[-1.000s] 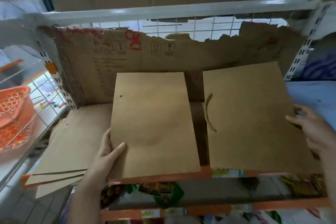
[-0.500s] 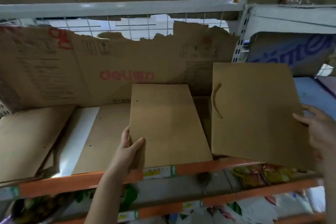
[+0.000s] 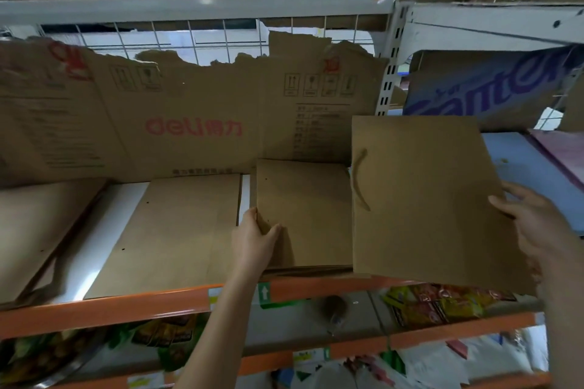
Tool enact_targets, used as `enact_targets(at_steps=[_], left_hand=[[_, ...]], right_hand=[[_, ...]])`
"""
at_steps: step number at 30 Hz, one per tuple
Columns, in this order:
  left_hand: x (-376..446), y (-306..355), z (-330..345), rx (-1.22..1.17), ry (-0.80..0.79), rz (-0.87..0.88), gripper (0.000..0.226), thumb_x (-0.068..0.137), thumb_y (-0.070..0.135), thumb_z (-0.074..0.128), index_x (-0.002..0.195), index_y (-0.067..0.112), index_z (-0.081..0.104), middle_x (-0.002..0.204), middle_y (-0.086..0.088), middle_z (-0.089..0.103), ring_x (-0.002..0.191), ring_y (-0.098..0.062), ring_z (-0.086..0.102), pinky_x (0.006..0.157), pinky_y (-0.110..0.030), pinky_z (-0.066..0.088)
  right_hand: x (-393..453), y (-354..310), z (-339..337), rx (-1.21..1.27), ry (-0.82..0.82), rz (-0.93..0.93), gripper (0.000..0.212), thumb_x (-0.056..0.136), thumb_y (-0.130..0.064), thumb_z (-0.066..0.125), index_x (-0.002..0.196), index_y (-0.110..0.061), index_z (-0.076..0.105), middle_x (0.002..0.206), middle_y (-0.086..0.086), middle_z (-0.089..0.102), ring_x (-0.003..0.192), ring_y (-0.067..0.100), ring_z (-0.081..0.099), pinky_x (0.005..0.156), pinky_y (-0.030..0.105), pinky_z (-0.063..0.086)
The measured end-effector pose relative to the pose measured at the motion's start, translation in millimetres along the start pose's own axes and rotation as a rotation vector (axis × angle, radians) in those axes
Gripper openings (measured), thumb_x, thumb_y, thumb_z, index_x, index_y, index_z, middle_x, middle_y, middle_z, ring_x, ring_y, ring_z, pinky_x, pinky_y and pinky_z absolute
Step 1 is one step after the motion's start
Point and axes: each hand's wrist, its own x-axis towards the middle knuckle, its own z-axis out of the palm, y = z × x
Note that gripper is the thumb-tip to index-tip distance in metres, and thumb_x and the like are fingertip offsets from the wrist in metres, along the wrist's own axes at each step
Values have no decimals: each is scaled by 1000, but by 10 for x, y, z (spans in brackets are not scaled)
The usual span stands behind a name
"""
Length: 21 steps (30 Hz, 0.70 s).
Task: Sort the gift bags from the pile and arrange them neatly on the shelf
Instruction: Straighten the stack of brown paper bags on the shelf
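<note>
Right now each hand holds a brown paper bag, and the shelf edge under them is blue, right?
Not quite: the head view shows the shelf edge is orange, not blue. The left hand and the right hand do each hold a brown paper bag.

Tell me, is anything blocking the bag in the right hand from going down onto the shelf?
Nothing visible does. The right hand holds the bag above the shelf, beside the stack gripped by the left hand.
</note>
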Motion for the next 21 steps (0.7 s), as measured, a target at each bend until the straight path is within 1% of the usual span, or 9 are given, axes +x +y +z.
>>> enact_targets(at_steps=[1,3,4,6,8,11,14,18,21], left_hand=[[5,-21,18,95,23,5,60,88,33,62,138,10,38,131,-11,51,120,-28,47,101,-41,43],[-3,-66,31,278,33,-11,63,90,40,56,141,12,35,137,-13,44,127,-29,37,105,-39,34],[-23,-76,17,323,30,-15,62,91,41,53,142,13,34,139,-13,42,128,-29,34,106,-37,31],[-39,-120,-35,328,24,6,57,93,40,49,142,16,35,139,-11,41,128,-27,35,105,-35,31],[-25,-215,-143,243,10,6,52,93,39,48,140,18,39,134,-9,45,123,-26,42,104,-38,38],[15,-387,-387,118,52,-27,45,91,41,49,132,22,48,125,-7,53,107,-24,57,91,-46,51],[14,-516,-645,132,126,-40,35,93,31,49,127,20,53,121,-7,56,102,-24,58,89,-44,52],[-18,-656,-932,199,194,-35,32,95,25,49,125,15,55,121,-9,56,110,-25,53,91,-39,47],[-40,-765,-1101,292,248,-24,31,94,25,50,122,15,58,123,-10,59,112,-26,53,91,-37,45]], right_hand=[[-10,8,71,-17,-27,-11,53,84,-15,65,133,-14,48,90,1,72,66,7,68,52,16,54],[-5,59,228,-74,-63,-13,44,92,-3,51,134,-11,46,111,8,61,80,11,61,71,24,53],[-10,84,333,-99,-88,-21,42,92,-2,49,134,-10,46,110,7,59,82,10,57,76,27,49],[-6,136,574,-134,-150,-38,39,93,-1,48,130,-13,47,102,1,59,80,10,56,72,26,45],[18,203,835,-189,-209,-37,37,93,0,47,128,-12,49,103,3,60,79,11,57,69,25,45],[88,313,1188,-276,-263,-47,36,94,0,47,129,-3,49,109,8,61,79,13,58,73,28,46],[158,400,1458,-375,-300,-43,32,94,-3,46,126,-6,52,93,1,60,80,16,59,70,29,49],[347,592,1648,-679,-233,-92,40,91,-10,45,131,-7,49,121,14,59,103,30,59,88,39,52],[409,748,1721,-876,-192,-154,35,92,-11,39,124,-2,52,121,20,57,105,34,57,84,36,48]])
